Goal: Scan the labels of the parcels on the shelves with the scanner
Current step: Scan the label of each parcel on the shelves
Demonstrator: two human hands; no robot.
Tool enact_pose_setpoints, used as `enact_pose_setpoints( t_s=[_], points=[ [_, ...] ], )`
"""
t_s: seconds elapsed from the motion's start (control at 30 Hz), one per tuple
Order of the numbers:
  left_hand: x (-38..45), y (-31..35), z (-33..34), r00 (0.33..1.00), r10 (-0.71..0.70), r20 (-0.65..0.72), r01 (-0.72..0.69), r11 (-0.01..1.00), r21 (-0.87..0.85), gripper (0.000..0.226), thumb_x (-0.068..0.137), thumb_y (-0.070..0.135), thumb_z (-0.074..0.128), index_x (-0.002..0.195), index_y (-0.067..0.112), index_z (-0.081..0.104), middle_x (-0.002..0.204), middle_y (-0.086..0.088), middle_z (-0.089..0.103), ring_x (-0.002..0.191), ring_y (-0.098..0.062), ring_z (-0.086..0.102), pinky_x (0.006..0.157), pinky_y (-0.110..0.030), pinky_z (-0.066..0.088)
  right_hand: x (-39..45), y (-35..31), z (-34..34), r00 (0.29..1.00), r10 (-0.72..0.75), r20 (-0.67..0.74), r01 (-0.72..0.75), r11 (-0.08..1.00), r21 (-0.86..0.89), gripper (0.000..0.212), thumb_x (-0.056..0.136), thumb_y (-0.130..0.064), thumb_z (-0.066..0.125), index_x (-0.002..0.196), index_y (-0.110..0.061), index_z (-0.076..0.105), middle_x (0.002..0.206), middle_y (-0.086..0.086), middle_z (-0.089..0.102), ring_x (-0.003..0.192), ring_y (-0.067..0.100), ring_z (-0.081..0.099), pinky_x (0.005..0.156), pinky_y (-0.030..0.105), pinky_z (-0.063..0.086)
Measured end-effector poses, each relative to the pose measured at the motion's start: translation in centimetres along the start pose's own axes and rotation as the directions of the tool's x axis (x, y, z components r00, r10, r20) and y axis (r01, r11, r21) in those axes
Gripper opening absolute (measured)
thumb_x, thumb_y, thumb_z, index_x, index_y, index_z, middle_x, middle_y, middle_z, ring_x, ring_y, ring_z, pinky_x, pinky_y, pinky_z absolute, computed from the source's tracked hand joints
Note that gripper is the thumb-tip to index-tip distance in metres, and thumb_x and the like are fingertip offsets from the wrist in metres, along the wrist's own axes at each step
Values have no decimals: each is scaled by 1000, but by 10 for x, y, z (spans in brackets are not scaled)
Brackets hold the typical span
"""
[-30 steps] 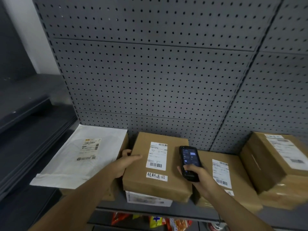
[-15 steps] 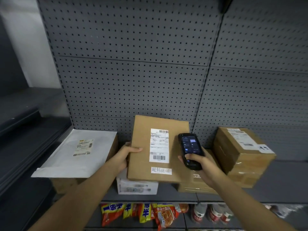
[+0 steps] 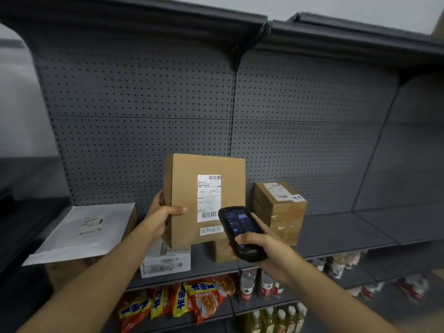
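My left hand grips the left edge of a brown cardboard parcel and holds it upright above the shelf. Its white label with barcodes faces me. My right hand holds a black handheld scanner with its screen lit, just right of and below the label, overlapping the parcel's lower right corner. A white mailer bag with a label lies on a box at the left. A taped brown box stands on the shelf to the right.
A white box and another brown box sit on the grey shelf under the held parcel. Snack packets and bottles fill the shelves below. A perforated grey back panel rises behind, with an upper shelf overhead.
My left hand has lifted the brown parcel off the stack and tilted it upright. The scanner stays beside its label. The view has pulled back and up.
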State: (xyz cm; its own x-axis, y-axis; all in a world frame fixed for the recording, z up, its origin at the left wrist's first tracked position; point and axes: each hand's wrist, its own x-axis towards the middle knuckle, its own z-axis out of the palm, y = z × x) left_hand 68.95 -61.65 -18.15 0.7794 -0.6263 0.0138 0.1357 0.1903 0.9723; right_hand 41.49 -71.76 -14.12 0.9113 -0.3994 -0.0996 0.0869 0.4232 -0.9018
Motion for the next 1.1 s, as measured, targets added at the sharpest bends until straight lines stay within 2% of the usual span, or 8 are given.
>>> enact_pose_setpoints(
  t_s=[0.1,0.27,0.47,0.63,0.8,0.97,1.1],
  points=[
    [-5,15,7,999,45,-12,-46,998,-48,95,61,-15,77,142,18,39,127,-9,60,112,-29,57,81,-38,50,-19,-6,10,999,20,47,-22,999,41,52,81,16,60,127,-7,58,124,32,60,89,40,71,69,35,59],
    [-10,30,8,998,59,-13,-60,997,-51,99,65,-18,72,147,19,30,126,-6,57,115,-28,53,89,-41,45,-27,-12,29,998,32,55,-36,997,65,49,78,16,62,124,0,59,118,34,61,88,42,71,72,38,60],
    [-15,36,5,998,58,-9,-59,996,-61,92,70,-20,68,145,20,31,120,-6,56,113,-28,52,81,-35,45,-33,-12,40,999,31,17,-32,998,53,51,76,16,61,125,1,58,108,31,66,89,43,71,71,38,61],
    [-13,36,-1,999,54,-9,-54,996,-68,88,70,-19,68,142,21,35,124,-6,56,112,-26,52,82,-35,45,-32,-9,45,1000,15,4,-15,996,92,46,82,16,58,126,4,56,112,33,64,90,44,70,69,36,62],
    [-11,37,-3,998,63,4,-62,996,-59,77,71,-18,69,127,26,40,117,-4,59,106,-23,54,71,-31,46,-29,-7,43,1000,22,17,-24,992,125,45,80,15,59,124,7,54,101,31,67,90,44,71,68,36,62],
    [-4,34,-7,999,54,4,-54,998,-34,74,71,-17,70,122,28,40,109,1,60,101,-20,55,73,-32,46,-23,-2,41,999,35,28,-38,994,102,55,75,12,64,128,5,52,111,32,63,91,41,71,71,36,61],
    [4,29,-10,999,43,10,-43,999,-28,71,71,-14,70,122,26,42,108,1,62,96,-16,58,72,-32,47,-15,2,37,999,30,21,-32,995,99,53,78,14,63,129,2,54,116,33,61,92,43,71,72,37,60]
  ],
)
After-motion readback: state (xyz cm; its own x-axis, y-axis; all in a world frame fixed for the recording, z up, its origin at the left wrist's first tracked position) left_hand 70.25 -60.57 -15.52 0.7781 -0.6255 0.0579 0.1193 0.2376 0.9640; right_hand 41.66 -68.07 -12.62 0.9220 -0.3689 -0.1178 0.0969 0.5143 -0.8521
